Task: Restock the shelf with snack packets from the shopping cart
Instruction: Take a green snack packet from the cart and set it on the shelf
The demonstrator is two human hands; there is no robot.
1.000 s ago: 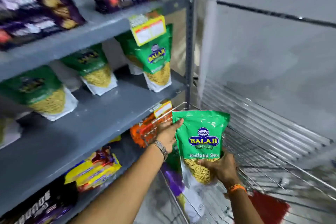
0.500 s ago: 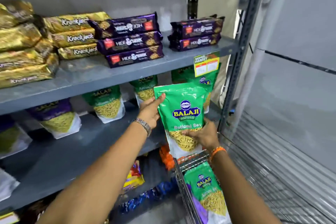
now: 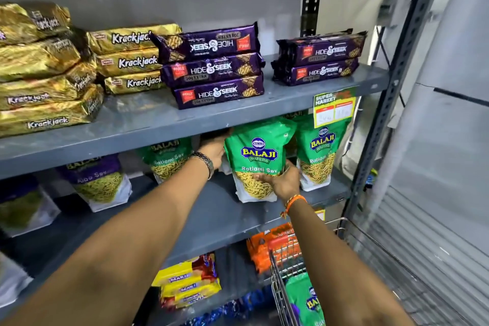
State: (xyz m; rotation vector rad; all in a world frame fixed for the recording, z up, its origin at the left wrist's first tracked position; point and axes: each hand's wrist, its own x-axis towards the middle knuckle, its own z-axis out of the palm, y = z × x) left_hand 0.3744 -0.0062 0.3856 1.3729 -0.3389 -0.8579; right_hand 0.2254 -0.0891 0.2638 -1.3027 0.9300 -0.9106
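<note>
A green Balaji Ratlami Sev packet stands upright on the grey middle shelf. My left hand grips its upper left edge, and my right hand holds its lower right corner. Another green Sev packet stands just to its right, a third to its left behind my left wrist. At the bottom right, the wire shopping cart holds one more green packet.
Gold Krackjack packs and purple Hide & Seek packs lie stacked on the upper shelf. A purple Sev packet stands further left. A price tag hangs at the shelf edge. Orange and yellow packs fill lower shelves. A steel upright borders the right.
Both hands lifted the green packet out of the cart, carried it up and forward, and it now rests on the middle shelf between two other green packets.
</note>
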